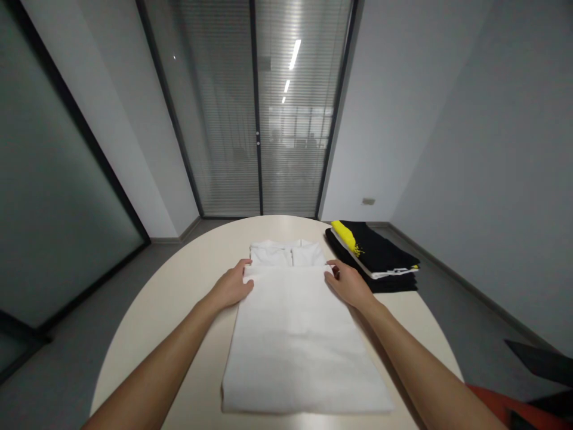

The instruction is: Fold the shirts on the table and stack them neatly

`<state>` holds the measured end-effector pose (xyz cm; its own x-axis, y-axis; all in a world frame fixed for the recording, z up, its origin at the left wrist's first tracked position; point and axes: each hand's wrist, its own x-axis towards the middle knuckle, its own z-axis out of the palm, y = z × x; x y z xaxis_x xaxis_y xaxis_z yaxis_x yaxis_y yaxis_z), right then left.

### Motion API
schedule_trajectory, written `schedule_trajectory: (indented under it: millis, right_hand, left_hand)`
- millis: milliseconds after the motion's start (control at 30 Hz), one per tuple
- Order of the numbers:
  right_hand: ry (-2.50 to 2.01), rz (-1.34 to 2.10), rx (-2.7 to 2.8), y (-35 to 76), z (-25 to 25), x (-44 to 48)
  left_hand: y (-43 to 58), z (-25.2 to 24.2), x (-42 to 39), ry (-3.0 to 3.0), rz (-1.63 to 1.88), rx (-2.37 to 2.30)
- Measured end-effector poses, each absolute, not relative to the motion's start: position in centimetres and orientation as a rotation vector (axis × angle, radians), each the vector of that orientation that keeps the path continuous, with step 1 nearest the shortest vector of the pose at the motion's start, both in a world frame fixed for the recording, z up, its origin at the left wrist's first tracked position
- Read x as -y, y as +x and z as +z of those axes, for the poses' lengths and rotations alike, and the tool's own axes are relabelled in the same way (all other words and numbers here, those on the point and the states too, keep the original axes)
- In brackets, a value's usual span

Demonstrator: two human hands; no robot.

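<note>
A white shirt (pixel 295 334) lies folded lengthwise on a round beige table (pixel 179 280), its lower part doubled up toward the collar end. My left hand (pixel 233 286) pinches the left corner of the doubled-over edge. My right hand (pixel 349 283) grips the right corner of that same edge. Both hands rest low on the cloth, just short of the collar (pixel 293 246).
A stack of folded black garments (pixel 376 257) with a yellow patch and white trim sits at the table's back right. Glass doors with blinds stand beyond the table. An orange-red chair edge (pixel 505 406) shows at the bottom right.
</note>
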<state>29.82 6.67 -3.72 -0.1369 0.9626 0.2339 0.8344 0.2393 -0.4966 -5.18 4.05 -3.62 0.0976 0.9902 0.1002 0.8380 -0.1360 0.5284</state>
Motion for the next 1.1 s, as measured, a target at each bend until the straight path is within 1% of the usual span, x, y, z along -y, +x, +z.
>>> schedule_trajectory:
  millis: [167,400,467,600,733,867,1100]
  right_hand:
    - [-1.579,0.381,2.024,29.9,-3.8,-6.6]
    - [-1.366,0.482,1.957,30.2,-4.4,-7.0]
    - [-1.371,0.527,1.990,30.4,-4.6,-7.2]
    - [-1.401,0.599,1.987,30.4,-4.7,-7.3]
    - [-1.393,0.613,1.890,30.1,-4.1,-7.7]
    - [-1.383,0.597,1.774,29.5,-3.2,-9.0]
    - [-1.301,0.451,1.625,28.3,-1.1,-13.8]
  left_hand:
    - [-5.6,-3.8,-3.9,2.101,0.731,-1.707]
    - [-5.2,-4.7,-5.0,1.925,1.124,-1.601]
    - [-5.2,-5.2,-5.3,1.905,1.140,-1.569]
    - [-5.4,-5.6,-5.4,1.955,1.048,-1.532]
    - [-5.2,-4.5,-5.2,1.878,1.081,-1.504]
    - [-4.7,-3.0,-6.0,1.707,1.201,-1.446]
    - [-4.9,-0.8,-10.6,1.600,1.459,-1.467]
